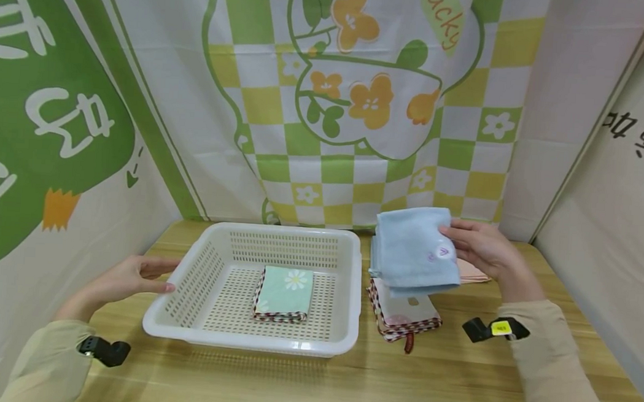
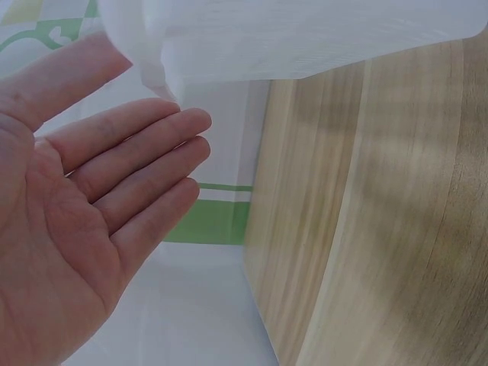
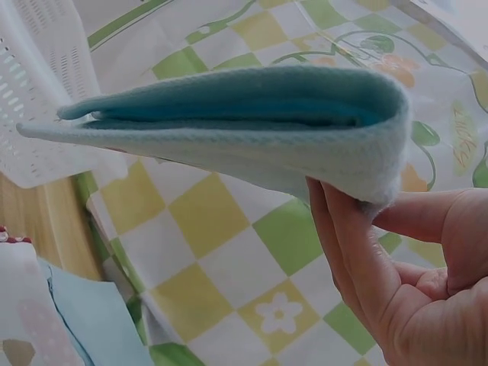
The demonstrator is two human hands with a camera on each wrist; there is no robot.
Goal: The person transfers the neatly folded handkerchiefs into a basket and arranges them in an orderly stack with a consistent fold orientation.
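Note:
A folded light blue towel (image 1: 415, 250) with a small purple print is raised above the table. My right hand (image 1: 482, 251) pinches its right edge between thumb and fingers; the right wrist view shows the towel (image 3: 229, 130) edge-on with its layers. My left hand (image 1: 123, 281) is at the left end of a white plastic basket (image 1: 269, 344). Its fingers (image 2: 145, 152) are straight, with tips at the basket's rim (image 2: 164, 76). Inside the basket lies a folded mint-green cloth (image 1: 286, 291) with daisies and a checked edge.
Beneath the raised towel, a folded pale cloth (image 1: 403, 313) with a checked edge lies on the wooden table (image 1: 433, 380). A folded pink cloth (image 1: 472, 272) is partly hidden behind my right hand. Printed fabric (image 1: 356, 184) hangs at the back.

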